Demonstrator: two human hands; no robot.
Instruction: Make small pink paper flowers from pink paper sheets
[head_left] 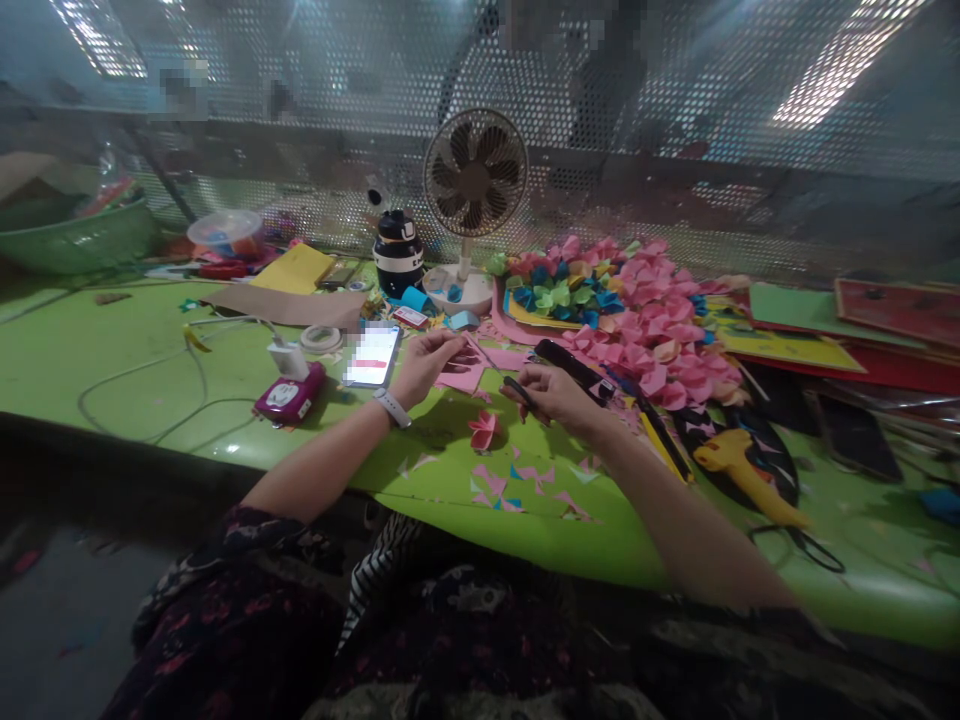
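Observation:
My left hand (429, 366), with a pale watch on its wrist, has its fingers pressed together at a piece of pink paper (463, 376). Closed around the dark handles of slim scissors (517, 390) is my right hand (553, 394); the thin blade points up and left toward the left fingertips. A folded pink paper flower (484, 430) sits on the green table (420, 450) just below and between both hands. Pink, blue and pale paper scraps (495, 482) lie scattered nearer to me. The exact grip of the left fingertips is partly hidden.
A lit phone (373, 355), tape roll (321, 340) and purple power adapter (289, 395) lie left. Behind stand a fan (476, 180) and black jug (399, 255). Right are piled pink paper flowers (660, 320), a yellow glue gun (739, 465) and dark phone (855, 435).

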